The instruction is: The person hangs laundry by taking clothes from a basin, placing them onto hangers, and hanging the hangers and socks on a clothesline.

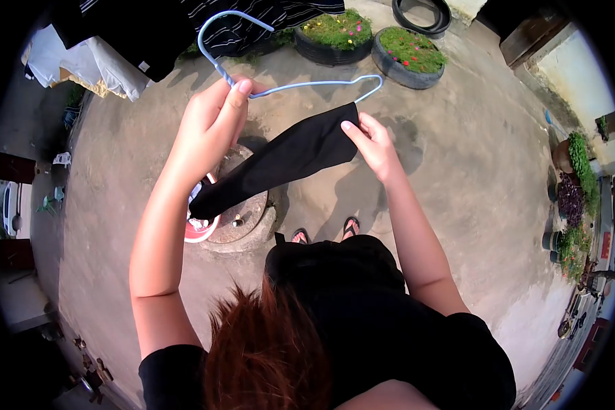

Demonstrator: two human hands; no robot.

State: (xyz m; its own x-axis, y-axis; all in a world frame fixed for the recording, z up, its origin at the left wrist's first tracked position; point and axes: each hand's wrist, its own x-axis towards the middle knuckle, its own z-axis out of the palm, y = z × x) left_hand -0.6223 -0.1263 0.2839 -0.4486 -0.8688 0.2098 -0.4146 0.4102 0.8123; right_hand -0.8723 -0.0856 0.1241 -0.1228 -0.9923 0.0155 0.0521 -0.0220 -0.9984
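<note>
My left hand point(219, 113) is closed round the neck of a light blue hanger point(307, 84), just below its hook. The hanger's arm reaches right towards my right hand point(370, 140), whose thumb and fingers pinch the upper right edge of a black cloth point(280, 157). That cloth hangs down to the left from the hanger's right end, and its lower end reaches a red and white basin point(203, 231). My left fingers are partly hidden behind the thumb. How the cloth meets the hanger's end is partly hidden.
The basin rests on a round concrete slab point(253, 222). Dark and white laundry point(102, 58) hangs at the upper left. Two tire planters point(410, 58) with flowers stand at the top, near a loose tire point(422, 17). Potted plants point(570, 198) line the right side.
</note>
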